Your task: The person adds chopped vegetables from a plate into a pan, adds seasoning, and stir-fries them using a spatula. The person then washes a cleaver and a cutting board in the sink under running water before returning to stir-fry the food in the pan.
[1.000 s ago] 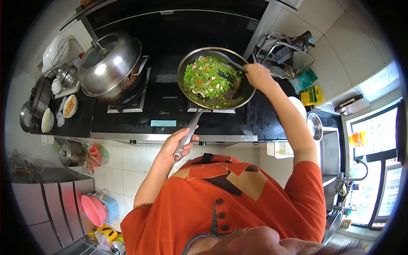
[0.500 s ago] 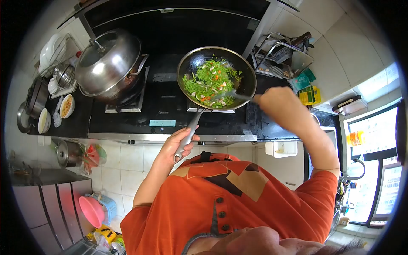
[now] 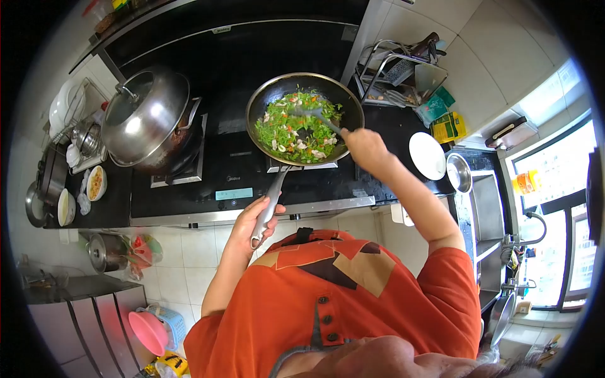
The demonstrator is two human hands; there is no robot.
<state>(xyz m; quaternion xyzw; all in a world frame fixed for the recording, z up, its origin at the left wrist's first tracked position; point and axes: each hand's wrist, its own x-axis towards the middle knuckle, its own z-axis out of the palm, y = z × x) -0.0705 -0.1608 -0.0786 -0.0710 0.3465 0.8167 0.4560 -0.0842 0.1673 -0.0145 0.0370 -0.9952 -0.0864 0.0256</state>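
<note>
A dark wok (image 3: pixel 254 126) rests on the right burner, holding chopped green vegetables (image 3: pixel 293 135) with orange bits and pale pieces. My left hand (image 3: pixel 252 219) is wrapped around its long grey handle (image 3: pixel 272 194), near the handle's end. In my right hand (image 3: pixel 367 150) is a grey spatula (image 3: pixel 324 120), gripped by its handle over the wok's right rim. The spatula's head is among the vegetables, near their middle, and is blurred by motion.
On the left burner stands a large lidded steel pot (image 3: pixel 148 120). Bowls of food (image 3: pixel 96 183) are at the far left. A utensil rack (image 3: pixel 391 72), a yellow packet (image 3: pixel 449 128), a white plate (image 3: pixel 427 155) and a steel bowl (image 3: pixel 459 173) stand right, beside the sink (image 3: pixel 488 208).
My right hand has moved left and inward, carrying the spatula from the lower right of the vegetables to their middle. The vegetables are spread wider. The view has shifted; the white plate now shows.
</note>
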